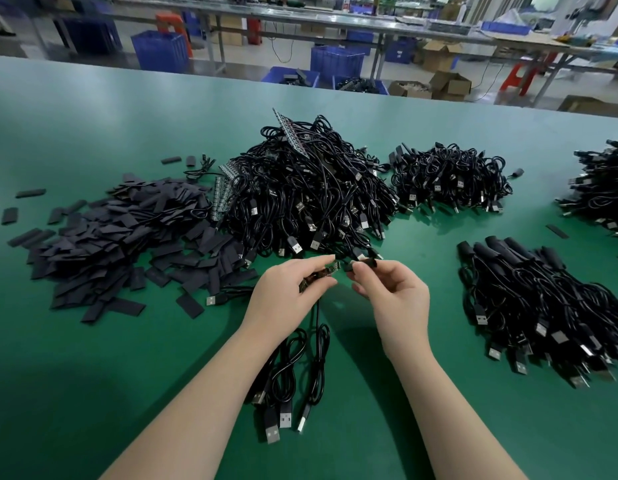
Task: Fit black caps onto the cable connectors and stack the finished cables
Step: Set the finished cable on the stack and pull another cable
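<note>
My left hand (286,289) pinches the bare circuit-board connector ends (330,270) of a few black cables, whose coils and USB plugs (283,386) hang down onto the green table. My right hand (394,296) holds a black cap (364,263) between thumb and fingers, its mouth just right of the connector tip, a small gap between them. A loose heap of flat black caps (127,237) lies to the left. A big tangle of uncapped cables (311,188) sits behind my hands. Capped cables lie stacked (542,299) on the right.
Two more cable heaps lie at the back right (449,178) and the far right edge (605,188). A stray cap (556,232) lies between them. The green table (93,375) spreads around me. Blue crates (337,62) and benches stand beyond its far edge.
</note>
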A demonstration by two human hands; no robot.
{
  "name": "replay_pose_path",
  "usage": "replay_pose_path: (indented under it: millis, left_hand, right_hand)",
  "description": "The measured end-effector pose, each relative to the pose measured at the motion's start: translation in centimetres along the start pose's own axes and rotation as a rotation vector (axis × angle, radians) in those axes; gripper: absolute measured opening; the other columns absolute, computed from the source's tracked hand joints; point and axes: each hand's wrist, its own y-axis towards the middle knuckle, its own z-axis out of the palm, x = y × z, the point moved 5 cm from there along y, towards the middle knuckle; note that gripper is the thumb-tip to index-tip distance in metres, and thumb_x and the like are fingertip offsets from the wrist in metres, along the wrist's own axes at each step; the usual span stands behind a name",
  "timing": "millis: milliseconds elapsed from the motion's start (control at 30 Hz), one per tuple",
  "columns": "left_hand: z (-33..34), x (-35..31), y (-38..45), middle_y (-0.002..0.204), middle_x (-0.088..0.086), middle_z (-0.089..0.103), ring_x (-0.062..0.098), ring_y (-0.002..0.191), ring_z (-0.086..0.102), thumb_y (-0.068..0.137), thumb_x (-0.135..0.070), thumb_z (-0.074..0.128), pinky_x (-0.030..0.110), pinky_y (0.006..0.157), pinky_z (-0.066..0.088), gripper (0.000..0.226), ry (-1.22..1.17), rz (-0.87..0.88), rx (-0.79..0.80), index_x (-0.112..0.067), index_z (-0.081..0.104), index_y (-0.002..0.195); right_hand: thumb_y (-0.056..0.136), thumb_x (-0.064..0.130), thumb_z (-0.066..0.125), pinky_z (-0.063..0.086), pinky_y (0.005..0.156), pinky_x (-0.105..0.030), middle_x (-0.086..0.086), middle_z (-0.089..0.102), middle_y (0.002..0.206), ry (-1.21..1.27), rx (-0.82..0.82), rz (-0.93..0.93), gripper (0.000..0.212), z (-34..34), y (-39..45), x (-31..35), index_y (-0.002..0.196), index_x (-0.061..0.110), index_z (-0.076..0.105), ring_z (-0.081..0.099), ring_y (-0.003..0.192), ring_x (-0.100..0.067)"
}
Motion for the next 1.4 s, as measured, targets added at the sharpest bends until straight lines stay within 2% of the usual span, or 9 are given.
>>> replay_pose_path:
  millis: [167,300,433,633,867,1000,1167,1333,1400]
  left_hand:
    - [-0.03,0.14,0.14,0.104,-0.026,0.068,-0.007,0.1,0.061,0.087,-0.037,0.07,0.026,0.089,0.052,0.024,-0.002,-0.028,-0.007,-0.038,0.07,0.111]
    - [0.02,0.16,0.14,0.101,-0.025,0.068,-0.006,0.098,0.06,0.086,-0.034,0.07,0.027,0.087,0.052,0.022,0.019,-0.027,-0.001,-0.041,0.07,0.107]
    - [0.03,0.2,0.13,0.103,-0.023,0.069,-0.003,0.099,0.061,0.086,-0.033,0.069,0.031,0.088,0.053,0.024,0.022,-0.021,0.005,-0.04,0.07,0.109]
    - [0.16,0.27,0.15,0.103,-0.026,0.069,-0.005,0.1,0.061,0.086,-0.034,0.07,0.03,0.089,0.053,0.024,-0.003,-0.019,0.029,-0.042,0.07,0.109]
    - [0.06,0.1,0.02,0.099,-0.031,0.068,-0.009,0.097,0.061,0.081,-0.044,0.063,0.025,0.087,0.053,0.026,-0.038,-0.005,0.027,-0.043,0.069,0.106]
    - [-0.12,-0.11,-0.03,0.096,-0.033,0.067,-0.007,0.092,0.063,0.084,-0.035,0.068,0.026,0.081,0.054,0.031,-0.026,0.001,0.02,-0.056,0.059,0.106]
    - [0.05,0.23,0.01,0.094,-0.031,0.068,-0.005,0.091,0.064,0.085,-0.035,0.067,0.03,0.081,0.055,0.023,-0.052,-0.009,0.04,-0.047,0.069,0.105]
    - [-0.05,-0.08,0.01,0.096,-0.033,0.067,-0.006,0.093,0.064,0.086,-0.037,0.067,0.03,0.082,0.055,0.027,-0.047,0.008,0.031,-0.054,0.062,0.106]
    - [-0.04,-0.03,0.02,0.096,-0.032,0.067,-0.005,0.091,0.064,0.085,-0.037,0.066,0.03,0.081,0.056,0.028,-0.05,0.0,0.029,-0.053,0.062,0.107]
  right_hand:
    - [0.086,0.007,0.074,0.057,0.07,-0.022,-0.003,0.076,0.081,0.038,0.025,-0.018,0.026,0.06,-0.02,0.35,0.071,0.027,0.075,0.073,0.08,-0.018]
    - [0.087,0.006,0.073,0.058,0.07,-0.023,-0.006,0.076,0.081,0.075,0.042,0.018,0.02,0.3,-0.17,-0.04,0.074,0.021,0.073,0.073,0.079,-0.017]
    - [0.087,0.006,0.073,0.058,0.07,-0.022,-0.004,0.076,0.08,0.005,0.076,-0.016,0.008,0.43,-0.24,0.01,0.081,0.011,0.071,0.072,0.074,-0.012]
    - [0.085,0.002,0.073,0.056,0.07,-0.02,0.002,0.076,0.08,-0.05,0.071,-0.083,0.015,0.36,-0.36,0.53,0.08,0.016,0.072,0.07,0.073,-0.009]
    - [0.084,0.002,0.075,0.058,0.079,-0.024,0.003,0.076,0.088,-0.112,0.083,-0.104,0.017,0.37,-0.36,0.6,0.085,0.019,0.072,0.073,0.084,-0.012]
    - [0.085,0.004,0.074,0.057,0.077,-0.023,0.002,0.077,0.087,-0.123,0.143,-0.085,0.018,0.35,-0.14,0.55,0.086,0.022,0.072,0.073,0.081,-0.013]
    - [0.086,0.004,0.073,0.059,0.075,-0.026,-0.001,0.076,0.083,-0.085,0.167,-0.036,0.021,0.41,0.0,0.37,0.082,0.024,0.072,0.073,0.08,-0.016]
    - [0.085,0.004,0.074,0.055,0.071,-0.019,0.0,0.076,0.083,-0.093,0.125,-0.065,0.017,0.38,-0.1,0.43,0.085,0.02,0.071,0.071,0.074,-0.01]
    - [0.085,0.004,0.074,0.058,0.073,-0.024,-0.002,0.076,0.083,-0.074,0.137,-0.045,0.017,0.41,-0.11,0.31,0.084,0.021,0.071,0.073,0.077,-0.015]
